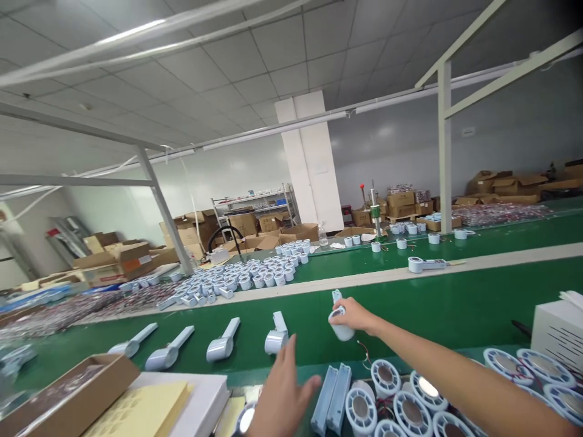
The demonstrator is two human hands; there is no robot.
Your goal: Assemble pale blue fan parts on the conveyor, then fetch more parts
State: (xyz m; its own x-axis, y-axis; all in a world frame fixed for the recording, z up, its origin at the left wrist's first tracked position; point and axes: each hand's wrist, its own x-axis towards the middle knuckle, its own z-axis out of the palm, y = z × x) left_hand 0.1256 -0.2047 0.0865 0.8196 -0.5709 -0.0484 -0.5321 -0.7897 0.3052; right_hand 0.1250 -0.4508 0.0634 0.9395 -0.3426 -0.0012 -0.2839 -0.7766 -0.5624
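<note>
My right hand [357, 317] grips a light-blue round-headed housing [341, 331] by its cup-shaped head, over the green belt [314, 297]. Its short handle points away, behind my fingers. My left hand [282, 391] is open, thumb and fingers spread, low in front of the belt. Just beyond its fingertips lies a similar housing [276, 342]; I cannot tell whether they touch. Farther left on the belt lie more handled housings [220, 348], set apart from one another. Below my right forearm are several round light-blue parts with grey discs [412, 413] and two long handle shells [332, 397].
Many small light-blue cups [255, 273] crowd the far-left belt edge. One handled piece [426, 264] lies on the pale strip at right. A cardboard tray [68, 397] and yellow paper [141, 409] are at near left, a white box [558, 331] at right. A green hand press [376, 215] stands behind.
</note>
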